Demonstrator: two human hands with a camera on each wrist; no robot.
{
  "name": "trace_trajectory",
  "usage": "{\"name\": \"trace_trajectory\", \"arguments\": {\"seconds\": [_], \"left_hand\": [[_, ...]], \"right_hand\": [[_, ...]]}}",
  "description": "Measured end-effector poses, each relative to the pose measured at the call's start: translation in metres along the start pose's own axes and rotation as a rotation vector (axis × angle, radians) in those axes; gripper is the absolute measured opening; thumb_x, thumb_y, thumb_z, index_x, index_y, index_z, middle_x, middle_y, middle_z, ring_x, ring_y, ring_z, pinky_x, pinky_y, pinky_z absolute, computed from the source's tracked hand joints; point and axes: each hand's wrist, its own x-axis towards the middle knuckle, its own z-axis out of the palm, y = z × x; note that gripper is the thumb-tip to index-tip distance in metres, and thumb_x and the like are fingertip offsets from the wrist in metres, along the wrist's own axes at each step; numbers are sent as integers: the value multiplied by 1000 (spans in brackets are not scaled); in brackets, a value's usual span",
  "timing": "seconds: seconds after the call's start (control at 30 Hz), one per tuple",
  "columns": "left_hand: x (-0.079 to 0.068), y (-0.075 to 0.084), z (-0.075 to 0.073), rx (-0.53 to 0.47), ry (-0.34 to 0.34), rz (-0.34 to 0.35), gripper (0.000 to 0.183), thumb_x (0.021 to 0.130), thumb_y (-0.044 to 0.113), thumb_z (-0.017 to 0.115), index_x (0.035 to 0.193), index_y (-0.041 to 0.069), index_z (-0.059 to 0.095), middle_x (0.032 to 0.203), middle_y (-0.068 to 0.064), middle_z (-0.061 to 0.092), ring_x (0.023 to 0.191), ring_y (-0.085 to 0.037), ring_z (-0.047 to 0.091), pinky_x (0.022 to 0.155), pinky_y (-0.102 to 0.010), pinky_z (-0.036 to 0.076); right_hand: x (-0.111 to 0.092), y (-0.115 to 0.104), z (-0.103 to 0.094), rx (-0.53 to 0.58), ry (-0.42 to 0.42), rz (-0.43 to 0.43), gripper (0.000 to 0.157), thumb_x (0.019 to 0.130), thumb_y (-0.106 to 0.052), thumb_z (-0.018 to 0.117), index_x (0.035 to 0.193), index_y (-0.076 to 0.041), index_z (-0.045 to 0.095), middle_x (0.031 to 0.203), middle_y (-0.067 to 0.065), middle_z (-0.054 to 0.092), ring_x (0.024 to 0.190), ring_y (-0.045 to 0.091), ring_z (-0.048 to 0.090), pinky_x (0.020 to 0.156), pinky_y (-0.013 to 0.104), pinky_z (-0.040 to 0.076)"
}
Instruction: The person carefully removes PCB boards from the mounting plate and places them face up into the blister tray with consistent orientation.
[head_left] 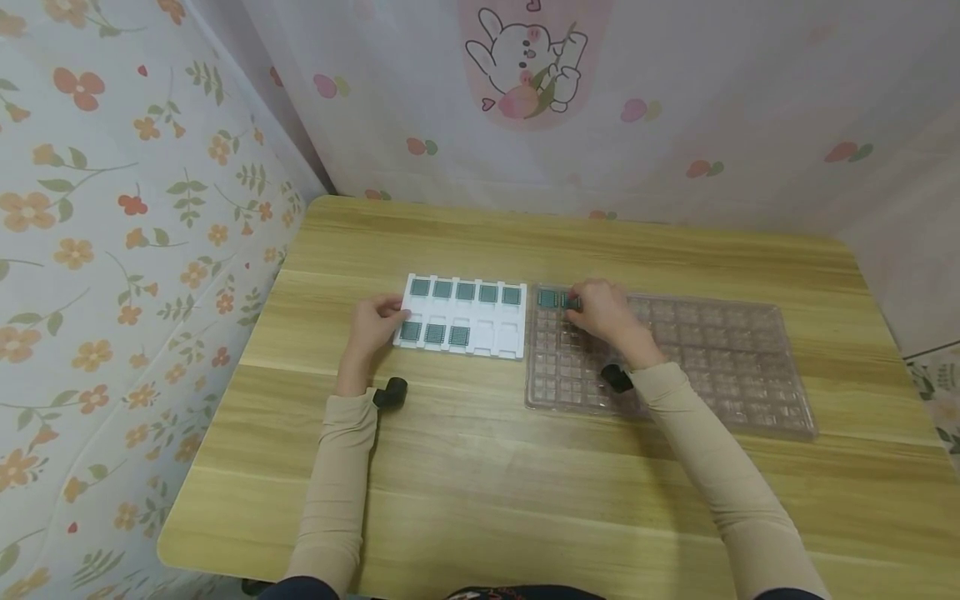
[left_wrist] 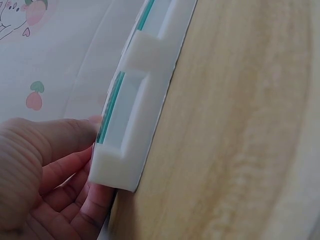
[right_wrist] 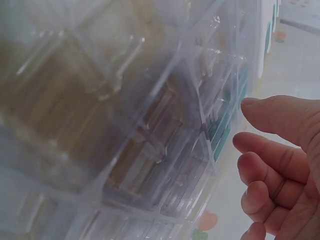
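Note:
In the head view, my left hand point(head_left: 372, 327) is at the left end of a white plastic tray point(head_left: 464, 316). The left wrist view shows its thumb against the top edge and fingers below, gripping the tray. Several small green circuit boards point(head_left: 465, 292) lie in the tray's pockets, with two bare pockets at the lower right. My right hand point(head_left: 606, 315) is over the far left corner of a clear plastic tray point(head_left: 720, 367). Its fingertips are right at a green board point(right_wrist: 220, 142) there, thumb and forefinger apart. Another green board point(head_left: 547, 298) lies beside it in the corner.
Both trays lie nearly end to end on a wood-grain table point(head_left: 465, 467). Black wrist cameras point(head_left: 392, 392) stick out from the sleeves, the right one over the clear tray. Patterned curtains point(head_left: 525, 167) hang behind the table and to its left.

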Motion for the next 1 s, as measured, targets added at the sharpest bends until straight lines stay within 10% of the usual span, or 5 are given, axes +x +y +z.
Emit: {"name": "trace_trajectory", "arguments": {"seconds": [1.0], "left_hand": [[-1,0,-1,2,1,15,30,84,3,66,111,-9,63,100,-24,63,87,-29,59,69,-21,44]], "right_hand": [[-7,-14,6,45,105,-78,20,82,-12,68,94,5,67,79,14,64,63,22,56,58,36,47]]}}
